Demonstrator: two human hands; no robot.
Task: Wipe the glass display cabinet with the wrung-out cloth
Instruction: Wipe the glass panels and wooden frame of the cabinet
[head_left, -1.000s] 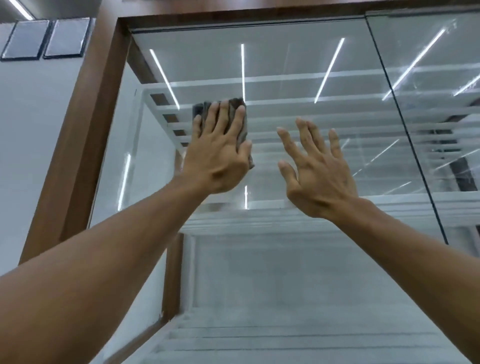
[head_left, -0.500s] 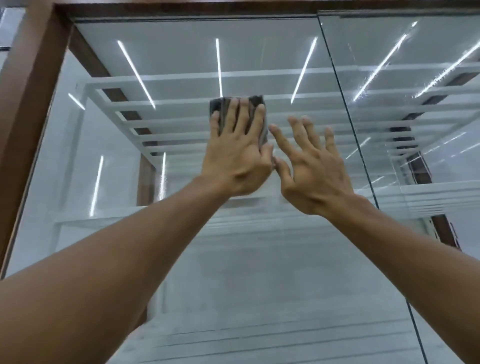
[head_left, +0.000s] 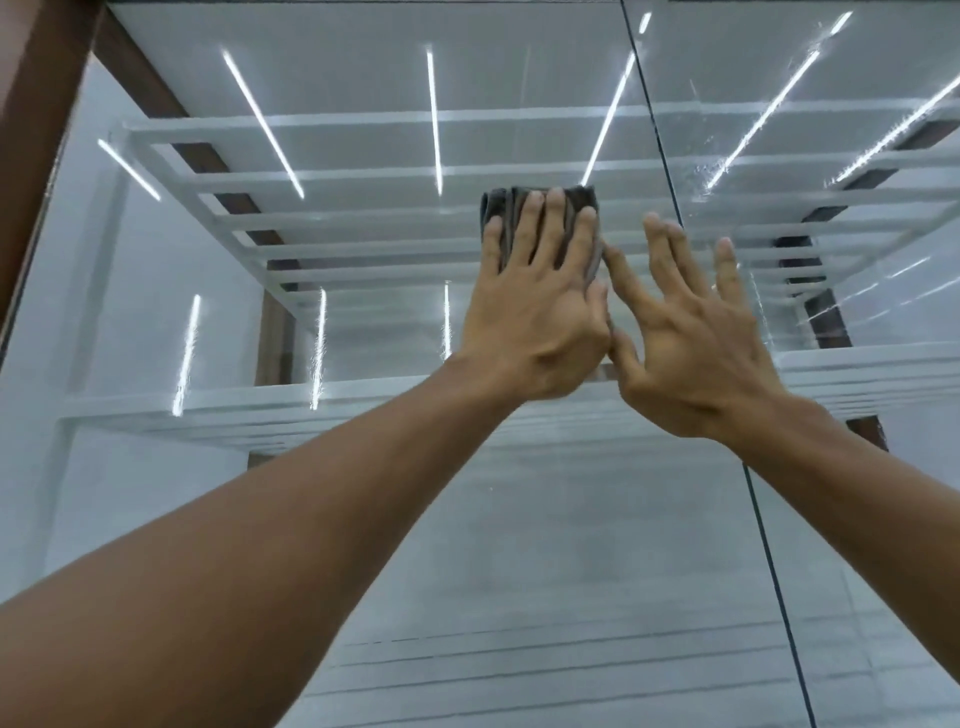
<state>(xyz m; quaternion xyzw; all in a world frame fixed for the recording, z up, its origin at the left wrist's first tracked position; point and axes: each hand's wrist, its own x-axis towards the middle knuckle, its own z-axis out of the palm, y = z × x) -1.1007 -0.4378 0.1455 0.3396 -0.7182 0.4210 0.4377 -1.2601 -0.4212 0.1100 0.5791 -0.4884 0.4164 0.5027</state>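
Observation:
The glass display cabinet (head_left: 363, 493) fills the view, its front pane reflecting ceiling light strips. My left hand (head_left: 535, 306) presses a folded dark grey cloth (head_left: 506, 202) flat against the upper glass, fingers straight over it; only the cloth's top edge and strips between my fingers show. My right hand (head_left: 685, 332) lies just to the right of it with fingers spread and straight, at the glass, its index finger reaching to the cloth's right edge. Whether its palm touches the pane I cannot tell.
A dark vertical seam (head_left: 660, 156) between two panes runs behind my right hand. A brown wooden frame (head_left: 36, 104) borders the cabinet on the left. White shelves (head_left: 208, 410) sit inside behind the glass.
My left hand has slid the cloth rightward across the glass, closing the gap to my right hand. The view has shifted right, and the wooden frame now sits at the left edge.

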